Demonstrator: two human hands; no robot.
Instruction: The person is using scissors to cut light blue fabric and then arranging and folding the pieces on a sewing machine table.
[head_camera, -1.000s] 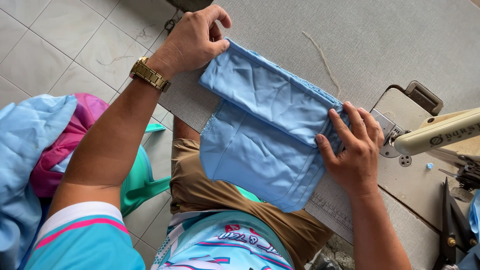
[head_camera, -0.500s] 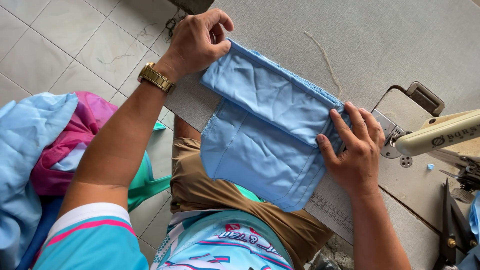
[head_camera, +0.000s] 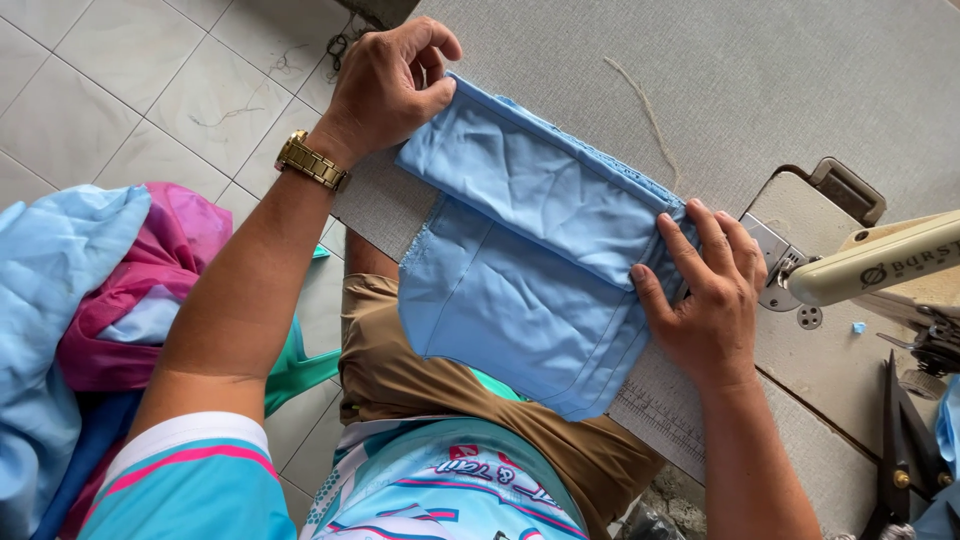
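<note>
A folded light blue fabric piece (head_camera: 530, 260) lies over the near edge of a grey sewing table (head_camera: 760, 80), its lower half hanging toward my lap. My left hand (head_camera: 385, 85), with a gold wristwatch, pinches the fabric's far left corner between thumb and fingers. My right hand (head_camera: 705, 295) presses flat on the fabric's right edge, fingers spread, close to the sewing machine's needle plate (head_camera: 775, 265).
A cream sewing machine arm (head_camera: 875, 265) reaches in from the right. Black scissors (head_camera: 895, 450) lie on the table at lower right. A loose thread (head_camera: 645, 110) lies on the table. A heap of blue and pink fabric (head_camera: 90, 320) sits on the tiled floor at left.
Almost nothing has moved. Both hands keep the same grip on the blue fabric, and the view has shifted only slightly.
</note>
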